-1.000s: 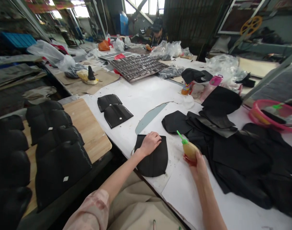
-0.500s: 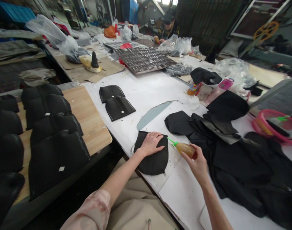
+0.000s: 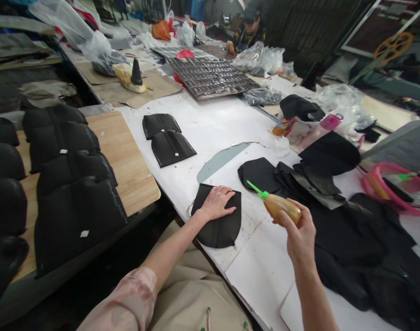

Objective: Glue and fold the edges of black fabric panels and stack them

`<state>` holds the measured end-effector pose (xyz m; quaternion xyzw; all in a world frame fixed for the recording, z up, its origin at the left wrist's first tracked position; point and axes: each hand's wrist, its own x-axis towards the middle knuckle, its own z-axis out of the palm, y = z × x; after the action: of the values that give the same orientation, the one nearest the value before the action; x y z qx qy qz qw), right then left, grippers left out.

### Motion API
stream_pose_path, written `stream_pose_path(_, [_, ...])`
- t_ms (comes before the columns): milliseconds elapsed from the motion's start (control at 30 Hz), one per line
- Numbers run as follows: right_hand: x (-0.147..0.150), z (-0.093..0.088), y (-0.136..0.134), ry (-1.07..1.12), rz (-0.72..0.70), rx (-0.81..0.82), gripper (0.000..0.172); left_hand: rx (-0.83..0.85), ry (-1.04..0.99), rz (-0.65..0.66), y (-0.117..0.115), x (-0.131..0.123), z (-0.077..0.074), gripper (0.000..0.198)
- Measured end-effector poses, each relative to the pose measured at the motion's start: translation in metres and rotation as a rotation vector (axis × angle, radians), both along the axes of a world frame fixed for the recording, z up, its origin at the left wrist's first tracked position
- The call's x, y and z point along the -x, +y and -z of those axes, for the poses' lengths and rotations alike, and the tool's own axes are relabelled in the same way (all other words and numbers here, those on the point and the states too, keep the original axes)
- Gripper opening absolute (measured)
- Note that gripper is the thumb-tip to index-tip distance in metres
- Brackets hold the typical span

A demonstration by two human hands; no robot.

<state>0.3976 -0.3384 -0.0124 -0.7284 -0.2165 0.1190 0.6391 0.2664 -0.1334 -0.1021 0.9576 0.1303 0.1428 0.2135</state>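
Observation:
My left hand lies flat with its fingers apart on a black fabric piece with a rounded lower edge, near the table's front edge. My right hand is wrapped round a squeeze bottle of amber liquid, its green nozzle pointing up and left. The nozzle is to the right of the black piece, apart from it. Two similar black pieces rest farther back on the white table.
Black pieces cover much of a wooden board at the left. A heap of black fabric and a pink basin are at the right. Behind are a dark gridded sheet, plastic bags and another person.
My right hand has drawn the bottle to the right, and the nozzle has left the black piece's top right corner. My left hand stays on the piece. The view has shifted slightly.

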Motion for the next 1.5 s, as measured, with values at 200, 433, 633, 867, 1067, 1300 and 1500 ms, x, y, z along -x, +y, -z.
stream_pose_path(200, [-0.005, 0.027, -0.001, -0.096, -0.045, 0.161, 0.062, -0.009, -0.018, -0.001, -0.001, 0.001, 0.0, 0.048])
stream_pose_path(433, [-0.006, 0.048, -0.003, -0.427, -0.095, 0.414, 0.06, -0.006, -0.015, -0.007, -0.001, 0.0, 0.0, 0.047])
stream_pose_path(633, [-0.009, 0.048, 0.006, -0.585, -0.143, 0.466, 0.056, 0.001, -0.002, -0.003, -0.001, 0.001, -0.001, 0.047])
stream_pose_path(867, [-0.01, 0.042, 0.01, -0.746, -0.229, 0.48, 0.047, -0.009, -0.009, -0.001, 0.0, 0.001, -0.001, 0.047])
stream_pose_path(1067, [-0.007, 0.03, 0.008, -0.762, -0.262, 0.535, 0.044, -0.007, -0.008, 0.001, -0.001, 0.001, -0.001, 0.047])
stream_pose_path(1300, [-0.01, 0.033, 0.014, -0.787, -0.232, 0.526, 0.04, -0.006, -0.007, -0.005, 0.0, 0.001, -0.001, 0.047])
stream_pose_path(1500, [-0.005, 0.027, 0.005, -0.77, -0.262, 0.563, 0.04, 0.009, 0.007, 0.0, 0.0, 0.001, -0.002, 0.047])
